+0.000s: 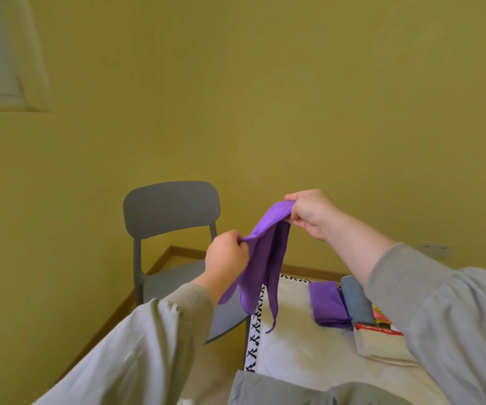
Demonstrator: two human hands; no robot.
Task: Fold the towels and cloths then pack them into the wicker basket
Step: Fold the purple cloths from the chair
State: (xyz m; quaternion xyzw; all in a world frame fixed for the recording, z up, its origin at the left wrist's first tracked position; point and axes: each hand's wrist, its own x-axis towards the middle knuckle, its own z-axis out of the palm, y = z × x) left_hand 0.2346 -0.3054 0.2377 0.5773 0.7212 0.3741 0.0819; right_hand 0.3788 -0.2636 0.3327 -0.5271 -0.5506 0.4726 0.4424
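Purple cloth (268, 252) between hands (227, 255) (309, 213)

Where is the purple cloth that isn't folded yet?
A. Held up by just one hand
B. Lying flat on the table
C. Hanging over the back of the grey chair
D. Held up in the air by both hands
D: the left hand and the right hand each pinch the top of the purple cloth, and the rest of it hangs down above the table.
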